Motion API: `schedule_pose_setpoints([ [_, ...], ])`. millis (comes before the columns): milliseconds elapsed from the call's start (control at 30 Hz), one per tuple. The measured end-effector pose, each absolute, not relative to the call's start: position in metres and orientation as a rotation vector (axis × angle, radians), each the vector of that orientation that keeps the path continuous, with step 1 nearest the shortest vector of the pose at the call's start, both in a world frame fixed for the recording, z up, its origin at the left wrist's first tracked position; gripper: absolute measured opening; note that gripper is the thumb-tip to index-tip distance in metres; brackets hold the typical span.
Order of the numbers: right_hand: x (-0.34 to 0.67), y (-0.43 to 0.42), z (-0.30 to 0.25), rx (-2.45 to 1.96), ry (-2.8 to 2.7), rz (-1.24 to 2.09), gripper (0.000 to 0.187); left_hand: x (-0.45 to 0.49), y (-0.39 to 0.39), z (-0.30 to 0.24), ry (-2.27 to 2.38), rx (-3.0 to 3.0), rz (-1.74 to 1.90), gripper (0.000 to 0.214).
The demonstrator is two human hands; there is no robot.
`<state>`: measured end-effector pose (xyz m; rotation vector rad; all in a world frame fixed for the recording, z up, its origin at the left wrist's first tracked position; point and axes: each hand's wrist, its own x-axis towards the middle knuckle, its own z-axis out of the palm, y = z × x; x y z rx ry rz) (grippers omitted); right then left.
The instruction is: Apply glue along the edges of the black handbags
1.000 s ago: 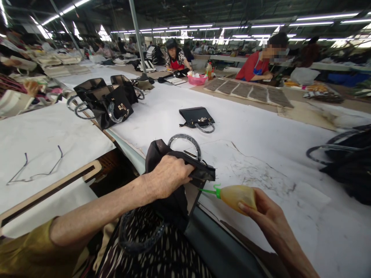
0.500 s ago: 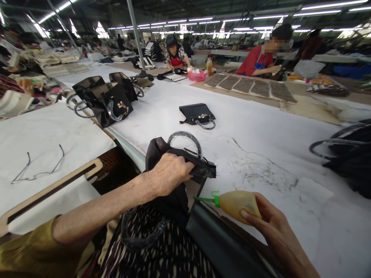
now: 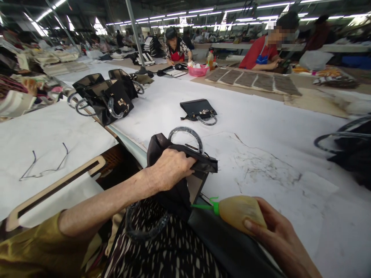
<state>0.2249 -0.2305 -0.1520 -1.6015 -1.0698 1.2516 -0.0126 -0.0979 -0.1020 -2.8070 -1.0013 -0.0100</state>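
Observation:
My left hand is closed on the upper edge of a black handbag, its fingertips partly hidden by the fabric. One plastic-wrapped handle of the bag stands up beyond the hand; the other handle hangs over my lap. My right hand grips a yellowish squeeze bottle, thumb on its near side. The bottle's thin green nozzle points left, its tip close to the bag's inner side; whether it touches I cannot tell. A black panel extends from the bag toward the lower right.
A black bag piece with a handle lies on the white table. Several black handbags stand at back left, and more black bags at right. Glasses rest at left. Two people work beyond a pink basket.
The squeeze bottle has moved slightly down, and its nozzle tip is a little lower and further left by the bag. My left hand keeps its grip. The view has shifted slightly.

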Motion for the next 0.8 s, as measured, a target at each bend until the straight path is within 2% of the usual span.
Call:
schedule_pose_setpoints([
  [267, 0.226, -0.238, -0.155, -1.564, -1.055, 1.341, 0.027, -0.012, -0.097, -0.104, -1.016, -2.786, -0.007, 0.024],
  [800, 0.226, -0.257, -0.169, -1.524, -0.689, 1.357, 0.043, -0.005, -0.095, -0.099, -1.063, -2.750, 0.052, 0.024],
])
